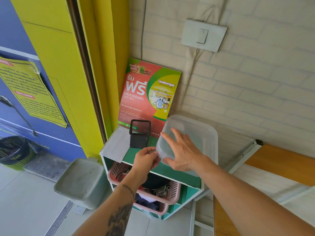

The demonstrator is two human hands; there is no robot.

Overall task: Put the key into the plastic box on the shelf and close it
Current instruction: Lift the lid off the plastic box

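A clear plastic box [201, 133] with its lid on stands on the right of the green shelf top [131, 155]. My right hand [184, 154] lies spread over the lid's near end, with the thumb wrapped round the front side. My left hand [145, 159] is at the box's near left corner, fingertips pinched on the lid's rim. No key shows; I cannot tell whether my left hand hides one.
A black mesh pen cup [139, 133] stands left of the box, with a red laundry poster [148, 96] leaning on the brick wall behind. Pink baskets [172, 193] fill the lower shelves. A grey bin [81, 181] sits on the floor to the left, a wooden table [281, 160] to the right.
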